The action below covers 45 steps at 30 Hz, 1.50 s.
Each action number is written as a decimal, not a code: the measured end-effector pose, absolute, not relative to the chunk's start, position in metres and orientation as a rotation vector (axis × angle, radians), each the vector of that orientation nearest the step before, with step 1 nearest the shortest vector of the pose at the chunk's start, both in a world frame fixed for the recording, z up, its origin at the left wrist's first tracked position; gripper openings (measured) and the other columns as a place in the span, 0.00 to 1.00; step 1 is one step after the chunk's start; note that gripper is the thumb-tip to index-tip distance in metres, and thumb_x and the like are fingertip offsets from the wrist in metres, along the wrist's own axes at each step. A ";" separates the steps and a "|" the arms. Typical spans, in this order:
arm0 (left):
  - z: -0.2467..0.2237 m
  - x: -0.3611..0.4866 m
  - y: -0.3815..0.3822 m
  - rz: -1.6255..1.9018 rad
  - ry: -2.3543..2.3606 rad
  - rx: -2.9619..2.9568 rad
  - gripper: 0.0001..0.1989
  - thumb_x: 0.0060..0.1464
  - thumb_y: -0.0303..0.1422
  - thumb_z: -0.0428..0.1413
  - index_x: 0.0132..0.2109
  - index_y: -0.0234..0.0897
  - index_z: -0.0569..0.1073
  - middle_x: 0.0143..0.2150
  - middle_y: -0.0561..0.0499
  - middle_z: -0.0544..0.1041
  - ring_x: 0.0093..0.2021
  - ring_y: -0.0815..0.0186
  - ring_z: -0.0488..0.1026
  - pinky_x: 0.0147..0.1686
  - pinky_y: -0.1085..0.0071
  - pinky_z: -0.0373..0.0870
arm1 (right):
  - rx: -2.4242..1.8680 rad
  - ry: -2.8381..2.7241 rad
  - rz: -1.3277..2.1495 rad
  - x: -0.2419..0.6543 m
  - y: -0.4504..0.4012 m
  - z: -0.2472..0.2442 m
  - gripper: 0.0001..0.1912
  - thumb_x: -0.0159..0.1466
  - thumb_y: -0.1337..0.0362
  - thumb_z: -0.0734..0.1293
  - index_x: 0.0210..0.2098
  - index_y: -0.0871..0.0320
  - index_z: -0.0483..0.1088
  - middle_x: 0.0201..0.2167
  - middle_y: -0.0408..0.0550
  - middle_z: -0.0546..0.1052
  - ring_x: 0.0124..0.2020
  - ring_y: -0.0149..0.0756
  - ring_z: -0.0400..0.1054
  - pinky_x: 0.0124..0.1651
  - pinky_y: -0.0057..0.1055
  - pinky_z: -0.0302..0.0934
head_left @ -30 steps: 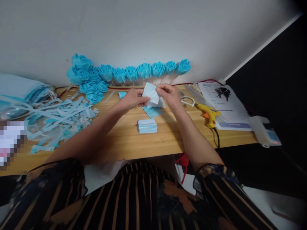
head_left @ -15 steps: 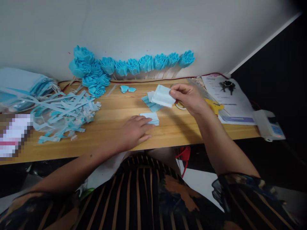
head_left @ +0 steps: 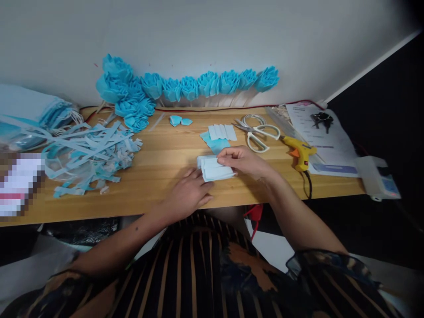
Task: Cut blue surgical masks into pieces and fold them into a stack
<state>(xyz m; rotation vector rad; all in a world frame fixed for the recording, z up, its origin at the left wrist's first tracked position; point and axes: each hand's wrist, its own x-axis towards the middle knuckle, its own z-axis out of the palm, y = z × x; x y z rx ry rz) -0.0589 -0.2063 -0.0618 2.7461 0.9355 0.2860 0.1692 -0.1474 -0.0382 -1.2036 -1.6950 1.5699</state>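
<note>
My right hand (head_left: 247, 162) pinches a pale blue-white square of mask-like fabric (head_left: 214, 171) between thumb and fingers. It holds the square low over the table, just above a small stack of similar pieces (head_left: 199, 161), mostly covered by it. My left hand (head_left: 188, 192) lies on the wood beside that stack, fingers stretched out and spread, some tips tucked behind the square. Farther back, a white pleated piece (head_left: 222, 132) overlaps a brighter blue piece (head_left: 215, 143). Two small blue cut pieces (head_left: 180, 120) lie to their left.
Scissors (head_left: 259, 133), a tape roll (head_left: 253, 118) and a yellow glue gun (head_left: 300, 152) lie right. Keys (head_left: 321, 120) rest on a printed sheet (head_left: 336, 148). Blue fabric flowers (head_left: 208, 84) lean on the wall. Cut strips (head_left: 92, 152) and stacked masks (head_left: 36, 108) fill the left.
My right hand has moved down and towards me with the fabric square, from above the back pieces to over the stack. My left hand stays beside the stack.
</note>
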 end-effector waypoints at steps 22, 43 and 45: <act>-0.064 -0.066 -0.196 0.826 0.932 2.563 0.13 0.66 0.32 0.52 0.55 0.33 0.74 0.62 0.38 0.75 0.63 0.53 0.72 0.61 0.50 0.71 | -1.437 -1.793 1.194 0.156 -0.145 -0.064 0.13 0.65 0.54 0.68 0.32 0.58 0.75 0.21 0.38 0.66 0.23 0.27 0.57 0.29 0.28 0.50; -0.066 -0.060 -0.201 0.281 0.989 2.684 0.20 0.62 0.36 0.58 0.57 0.31 0.72 0.69 0.34 0.65 0.71 0.47 0.60 0.68 0.47 0.59 | -1.553 -2.915 0.443 0.122 -0.119 -0.003 0.13 0.66 0.67 0.69 0.50 0.57 0.77 0.49 0.54 0.80 0.52 0.47 0.71 0.46 0.35 0.60; -0.066 -0.060 -0.200 0.289 0.989 2.682 0.19 0.62 0.36 0.58 0.57 0.31 0.73 0.69 0.34 0.66 0.71 0.48 0.60 0.68 0.47 0.60 | -1.623 -2.968 0.472 0.114 -0.114 0.002 0.13 0.66 0.67 0.67 0.50 0.57 0.76 0.46 0.55 0.81 0.48 0.46 0.73 0.42 0.34 0.58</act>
